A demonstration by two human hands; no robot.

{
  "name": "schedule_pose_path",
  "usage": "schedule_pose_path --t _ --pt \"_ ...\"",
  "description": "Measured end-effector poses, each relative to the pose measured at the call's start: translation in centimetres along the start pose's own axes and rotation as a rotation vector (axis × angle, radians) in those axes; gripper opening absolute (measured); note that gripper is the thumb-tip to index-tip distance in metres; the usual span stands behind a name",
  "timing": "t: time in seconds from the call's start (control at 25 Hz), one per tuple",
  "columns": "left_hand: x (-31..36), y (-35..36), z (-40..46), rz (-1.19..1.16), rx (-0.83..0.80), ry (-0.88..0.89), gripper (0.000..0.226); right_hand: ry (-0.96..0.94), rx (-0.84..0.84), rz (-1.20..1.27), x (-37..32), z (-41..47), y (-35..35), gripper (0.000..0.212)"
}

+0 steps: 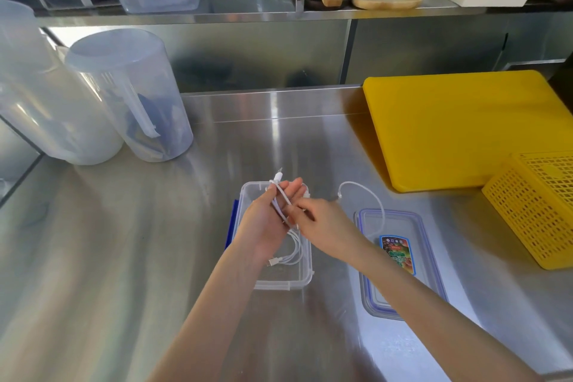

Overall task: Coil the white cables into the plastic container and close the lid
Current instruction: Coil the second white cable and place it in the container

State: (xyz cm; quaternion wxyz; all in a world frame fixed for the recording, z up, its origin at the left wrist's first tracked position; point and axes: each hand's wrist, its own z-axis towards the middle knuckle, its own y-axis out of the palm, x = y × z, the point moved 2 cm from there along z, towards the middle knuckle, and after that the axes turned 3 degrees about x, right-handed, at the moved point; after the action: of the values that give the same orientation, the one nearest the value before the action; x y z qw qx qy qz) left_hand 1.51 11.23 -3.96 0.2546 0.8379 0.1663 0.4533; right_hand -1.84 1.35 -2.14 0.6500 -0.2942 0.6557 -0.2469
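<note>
Bare steel counter [124,257] lies open left; cutting board [459,127] and basket [536,208] crowd right.

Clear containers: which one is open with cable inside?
The small rectangular container under the hands; its lid lies beside it. The round jars and shelf box are lidded.

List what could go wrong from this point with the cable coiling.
1. The loose end of the white cable arcs out over the lid; pulling it in might drag or snag the lid.
2. The left hand holds the loops loosely with open fingers, so they may spring apart while the right hand winds.
3. Cable left over the container rim could block closing.
</note>
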Motion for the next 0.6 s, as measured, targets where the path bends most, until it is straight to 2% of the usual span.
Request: schedule_pose_path --t 0.12,0.32,0.44,0.6 --pt "0.4 -0.3 0.2 -0.14 0.018 -0.039 0.033 0.001 -0.103 0.0 0.1 -0.6 0.4 0.04" --pt "4.0 -2.3 0.7 -0.326 -0.066 0.042 0.039 0.006 -0.311 0.008 1.3 -2.1 0.4 0.047" --pt "6.4 -3.6 0.2 -0.291 -0.081 0.097 0.043 0.02 -0.264 -0.043 3.3 -2.3 -1.4 0.046" --pt "7.4 -3.9 -0.3 -0.153 -0.058 0.116 0.043 0.136 -0.217 -0.105 6.0 -2.0 -4.3 0.037"
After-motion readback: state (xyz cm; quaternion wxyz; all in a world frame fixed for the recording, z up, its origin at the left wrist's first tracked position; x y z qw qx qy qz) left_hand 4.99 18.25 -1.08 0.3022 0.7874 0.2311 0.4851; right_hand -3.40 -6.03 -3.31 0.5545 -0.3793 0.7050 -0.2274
